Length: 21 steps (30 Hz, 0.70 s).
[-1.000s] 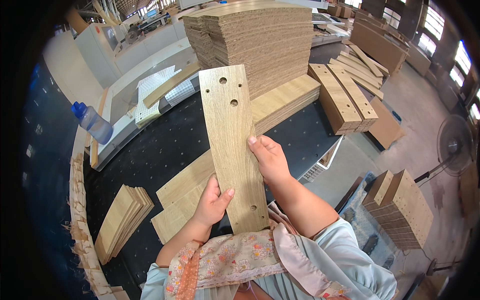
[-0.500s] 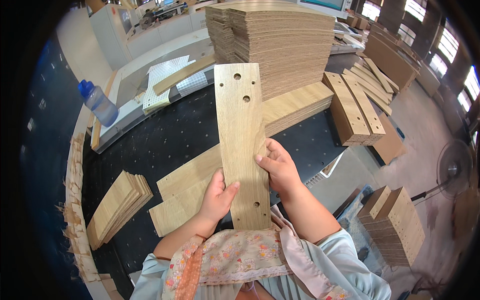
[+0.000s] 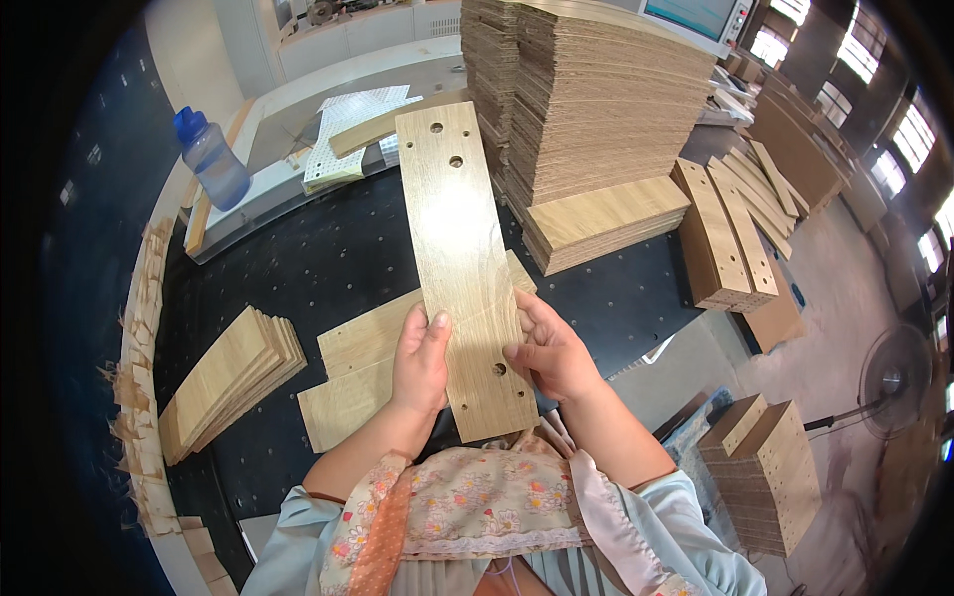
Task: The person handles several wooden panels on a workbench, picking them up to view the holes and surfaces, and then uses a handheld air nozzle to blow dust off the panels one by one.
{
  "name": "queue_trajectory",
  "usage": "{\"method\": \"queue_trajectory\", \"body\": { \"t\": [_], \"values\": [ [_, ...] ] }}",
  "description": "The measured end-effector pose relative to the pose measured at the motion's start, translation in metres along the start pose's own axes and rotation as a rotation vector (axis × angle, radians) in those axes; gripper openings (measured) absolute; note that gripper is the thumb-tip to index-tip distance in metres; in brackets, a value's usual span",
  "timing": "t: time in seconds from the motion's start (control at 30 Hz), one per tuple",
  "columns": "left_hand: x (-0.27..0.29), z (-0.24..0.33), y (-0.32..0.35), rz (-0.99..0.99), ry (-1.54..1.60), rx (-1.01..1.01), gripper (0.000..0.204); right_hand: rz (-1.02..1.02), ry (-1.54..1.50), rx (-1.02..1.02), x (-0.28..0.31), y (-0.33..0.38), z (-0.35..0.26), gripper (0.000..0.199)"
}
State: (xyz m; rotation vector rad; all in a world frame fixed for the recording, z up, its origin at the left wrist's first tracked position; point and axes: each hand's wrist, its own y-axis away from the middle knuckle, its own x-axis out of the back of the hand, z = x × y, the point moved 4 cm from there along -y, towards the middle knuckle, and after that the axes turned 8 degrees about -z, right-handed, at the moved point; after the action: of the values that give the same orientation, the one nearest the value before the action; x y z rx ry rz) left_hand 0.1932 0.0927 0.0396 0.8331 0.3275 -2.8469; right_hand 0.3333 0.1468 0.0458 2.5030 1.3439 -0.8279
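Drilled wood-grain board (image 3: 460, 238), probably stiff and light — left hand (image 3: 420, 364) and right hand (image 3: 557, 356) rightly close fingers on its long edges.

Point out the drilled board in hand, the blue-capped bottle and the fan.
Drilled board (image 3: 465, 270): head view, middle of its wood-grain face.
Blue-capped bottle (image 3: 215, 165): head view, on its translucent body.
Fan (image 3: 892, 379): head view, around the centre of its round cage.

The board (image 3: 467, 273) is wood-grained tan, the table (image 3: 318, 243) black, the apron (image 3: 477, 502) floral.
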Motion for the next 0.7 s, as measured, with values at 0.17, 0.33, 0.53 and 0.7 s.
{"method": "queue_trajectory", "body": {
  "t": [0.17,0.33,0.53,0.7],
  "values": [
    [0.006,0.002,0.001,0.074,0.106,0.026,0.031,-0.026,0.028,0.004,-0.011,-0.003,0.003,0.071],
    [0.009,0.003,0.003,0.101,0.117,0.021,0.035,0.003,0.034,0.000,-0.006,-0.005,0.010,0.072],
    [0.011,0.003,0.001,0.072,0.090,-0.008,0.047,0.056,0.035,0.050,-0.004,-0.006,0.018,0.073],
    [0.014,0.004,0.000,0.018,0.186,0.039,0.050,0.053,0.012,0.061,-0.007,-0.007,0.017,0.072]
  ]
}}
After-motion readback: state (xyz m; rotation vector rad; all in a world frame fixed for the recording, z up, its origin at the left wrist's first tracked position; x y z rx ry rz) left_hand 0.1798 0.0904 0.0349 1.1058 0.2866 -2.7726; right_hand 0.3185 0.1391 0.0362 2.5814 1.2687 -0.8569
